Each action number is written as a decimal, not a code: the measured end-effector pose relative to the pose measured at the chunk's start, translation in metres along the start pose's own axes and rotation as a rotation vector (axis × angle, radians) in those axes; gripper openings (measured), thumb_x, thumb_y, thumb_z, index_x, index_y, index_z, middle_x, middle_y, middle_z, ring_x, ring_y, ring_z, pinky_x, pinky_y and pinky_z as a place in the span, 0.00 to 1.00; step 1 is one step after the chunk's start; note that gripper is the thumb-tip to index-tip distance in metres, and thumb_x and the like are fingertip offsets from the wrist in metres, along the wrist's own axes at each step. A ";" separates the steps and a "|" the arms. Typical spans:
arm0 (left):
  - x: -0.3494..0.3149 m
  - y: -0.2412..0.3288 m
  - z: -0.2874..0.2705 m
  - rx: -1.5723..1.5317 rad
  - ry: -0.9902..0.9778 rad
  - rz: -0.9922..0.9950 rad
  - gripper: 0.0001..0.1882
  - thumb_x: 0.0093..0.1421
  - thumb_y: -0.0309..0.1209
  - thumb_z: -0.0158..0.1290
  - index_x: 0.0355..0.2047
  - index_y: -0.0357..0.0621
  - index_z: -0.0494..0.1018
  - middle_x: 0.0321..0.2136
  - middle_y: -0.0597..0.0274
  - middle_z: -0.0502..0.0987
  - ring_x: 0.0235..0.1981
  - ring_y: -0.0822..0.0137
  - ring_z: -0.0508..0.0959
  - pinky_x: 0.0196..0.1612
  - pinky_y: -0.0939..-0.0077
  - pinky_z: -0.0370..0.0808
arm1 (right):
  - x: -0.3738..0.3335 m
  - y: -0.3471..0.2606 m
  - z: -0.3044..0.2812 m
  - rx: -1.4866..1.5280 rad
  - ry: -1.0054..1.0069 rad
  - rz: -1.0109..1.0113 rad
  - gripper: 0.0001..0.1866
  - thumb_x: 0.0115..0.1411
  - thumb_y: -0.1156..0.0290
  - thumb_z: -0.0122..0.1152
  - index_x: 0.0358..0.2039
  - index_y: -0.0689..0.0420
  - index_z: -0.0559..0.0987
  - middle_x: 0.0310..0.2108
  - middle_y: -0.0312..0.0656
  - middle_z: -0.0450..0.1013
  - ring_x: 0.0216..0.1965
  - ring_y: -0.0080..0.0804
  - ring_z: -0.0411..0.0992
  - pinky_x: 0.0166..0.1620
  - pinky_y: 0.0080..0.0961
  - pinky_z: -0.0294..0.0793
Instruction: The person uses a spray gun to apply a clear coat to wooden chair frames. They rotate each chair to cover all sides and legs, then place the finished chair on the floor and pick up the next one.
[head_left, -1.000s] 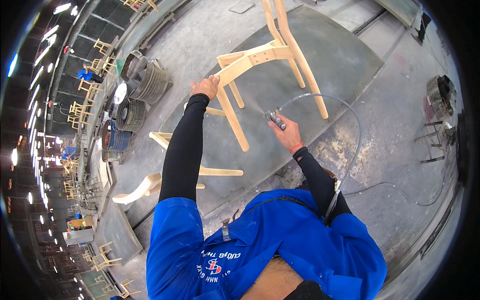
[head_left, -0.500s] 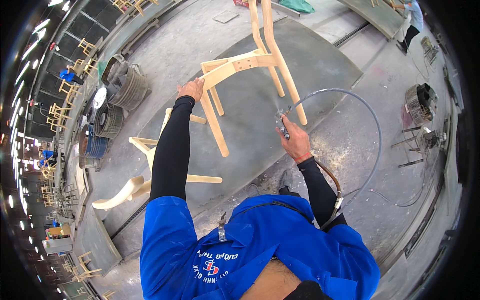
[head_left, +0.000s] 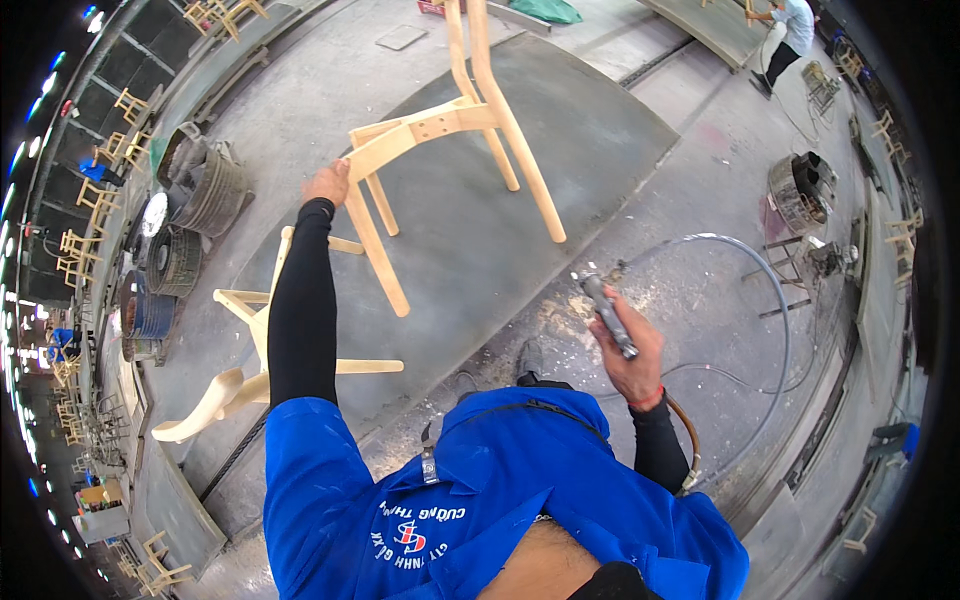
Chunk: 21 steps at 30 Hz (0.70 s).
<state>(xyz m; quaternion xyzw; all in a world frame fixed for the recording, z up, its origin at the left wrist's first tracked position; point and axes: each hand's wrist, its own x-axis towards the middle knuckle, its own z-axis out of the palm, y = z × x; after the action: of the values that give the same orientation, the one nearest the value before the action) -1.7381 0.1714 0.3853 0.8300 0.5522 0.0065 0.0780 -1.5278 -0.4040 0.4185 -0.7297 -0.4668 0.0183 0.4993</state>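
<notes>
My left hand [head_left: 326,184] grips the near left corner of a pale, unpainted wooden chair frame [head_left: 385,148], its seat opening bare. The frame's legs point toward me and its back posts run to the top of the view. In my right hand [head_left: 634,352] is a metal spray gun [head_left: 608,312], held clear of the frame on the right. A grey hose [head_left: 775,270] loops out to the right from the gun. By my left forearm lies a second wooden chair frame [head_left: 262,335], tipped over and partly hidden behind the arm.
Both frames are over a grey flat board [head_left: 470,270]. Dirty metal drums [head_left: 208,190] line the left side. At right stand a bucket [head_left: 800,190] and a small metal stand [head_left: 785,270]. A co-worker [head_left: 790,40] is at the far right, near another board [head_left: 715,30].
My right hand has drawn the spray gun back and right, away from the frame. The mist at its nozzle no longer shows. My left hand keeps its hold; the whole view has shifted.
</notes>
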 end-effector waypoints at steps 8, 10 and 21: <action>0.011 -0.015 0.020 -0.397 0.220 0.018 0.30 0.68 0.57 0.46 0.62 0.57 0.75 0.55 0.45 0.78 0.59 0.42 0.76 0.62 0.53 0.72 | -0.073 0.019 -0.100 -0.190 -0.129 0.489 0.25 0.61 0.71 0.71 0.58 0.63 0.79 0.36 0.50 0.83 0.35 0.28 0.81 0.40 0.30 0.78; 0.010 -0.013 0.023 -0.369 0.246 0.047 0.29 0.68 0.56 0.47 0.61 0.54 0.76 0.56 0.46 0.78 0.59 0.43 0.76 0.62 0.53 0.72 | -0.085 0.022 -0.112 -0.099 -0.152 0.623 0.25 0.62 0.70 0.70 0.58 0.65 0.79 0.34 0.46 0.82 0.33 0.24 0.79 0.38 0.28 0.78; -0.031 0.015 0.027 -0.511 0.466 0.085 0.21 0.65 0.41 0.56 0.52 0.41 0.78 0.47 0.44 0.82 0.52 0.43 0.80 0.55 0.55 0.76 | -0.007 -0.057 -0.120 0.398 0.272 0.359 0.31 0.66 0.58 0.68 0.61 0.68 0.74 0.32 0.45 0.79 0.27 0.24 0.75 0.24 0.17 0.67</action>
<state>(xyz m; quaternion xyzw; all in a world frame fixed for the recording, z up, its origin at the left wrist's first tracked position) -1.7338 0.1336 0.3636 0.7821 0.5007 0.3371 0.1550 -1.5104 -0.4902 0.5176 -0.6842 -0.2464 0.0996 0.6791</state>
